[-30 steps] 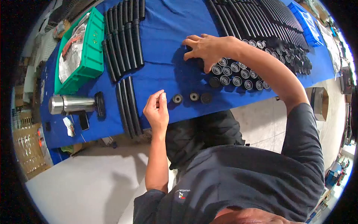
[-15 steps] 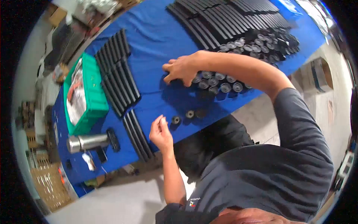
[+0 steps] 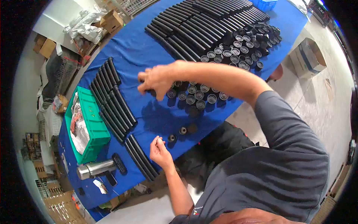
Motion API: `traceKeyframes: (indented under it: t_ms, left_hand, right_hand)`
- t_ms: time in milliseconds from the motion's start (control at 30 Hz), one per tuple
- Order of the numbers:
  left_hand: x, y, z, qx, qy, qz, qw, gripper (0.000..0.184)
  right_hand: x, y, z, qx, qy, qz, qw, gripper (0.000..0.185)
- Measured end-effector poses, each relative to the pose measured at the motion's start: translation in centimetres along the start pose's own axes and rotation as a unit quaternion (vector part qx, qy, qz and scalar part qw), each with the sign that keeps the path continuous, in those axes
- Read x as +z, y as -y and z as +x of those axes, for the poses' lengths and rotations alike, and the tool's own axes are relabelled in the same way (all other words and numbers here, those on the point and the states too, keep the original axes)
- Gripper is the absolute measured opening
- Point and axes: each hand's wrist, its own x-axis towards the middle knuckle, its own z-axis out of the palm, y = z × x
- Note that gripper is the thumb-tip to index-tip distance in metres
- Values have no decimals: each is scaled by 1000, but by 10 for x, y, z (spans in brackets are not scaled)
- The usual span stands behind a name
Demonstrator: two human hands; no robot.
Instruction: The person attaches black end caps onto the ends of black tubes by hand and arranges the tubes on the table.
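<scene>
My right hand (image 3: 158,80) reaches across the blue cloth, a little blurred. Its fingers are bent around a dark piece that looks like a black cap (image 3: 151,92), mostly hidden under them. Beside that hand and under its forearm stand several round black caps (image 3: 200,104) with ringed tops. Near the front edge of the table, my left hand (image 3: 161,152) is closed with thumb and fingertips together; what they hold, if anything, is hidden. Just right of it sit two small round parts with holes, one nearer (image 3: 171,138) and one farther (image 3: 182,130).
Black tubes (image 3: 112,100) lie in rows on the left, and larger rows of tubes (image 3: 186,30) at the back. A green crate (image 3: 99,128), a steel flask (image 3: 97,168) and a phone (image 3: 111,178) occupy the left end. Beyond the table's right side stands a cardboard box (image 3: 307,58) on the floor.
My right hand has shifted left, away from the caps. My left hand stays pinched near the two small parts. The whole view has tilted, so the table appears lower and further left.
</scene>
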Motion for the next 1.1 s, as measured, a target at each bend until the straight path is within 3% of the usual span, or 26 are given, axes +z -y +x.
traceKeyframes:
  t_ms: [133,233,300,433,567,933,1033,1100]
  left_hand:
    - [1,-4,-1,-2,-5,0,1000,19]
    - [2,-4,0,-7,-6,1,1000,19]
    - [1,-2,0,2,-1,12,1000,19]
    - [0,3,0,-4,0,1,1000,21]
    - [0,5,0,-7,8,-7,1000,22]
    - [0,5,1,-1,0,5,1000,18]
    - [2,-1,0,-1,3,6,1000,18]
    - [0,1,0,0,2,14,1000,17]
  right_hand:
    - [-54,-32,-58,17,-13,0,1000,61]
    - [-73,-52,-120,97,47,-43,993,59]
    - [-71,-57,-152,181,127,-57,974,61]
    - [-47,-69,-197,175,116,-62,976,67]
    - [-34,-73,-205,233,157,-76,957,70]
    - [-35,-76,-212,188,128,-109,968,99]
    - [-38,-70,-211,171,106,-132,971,97]
    - [-50,-63,-207,245,170,-105,949,99]
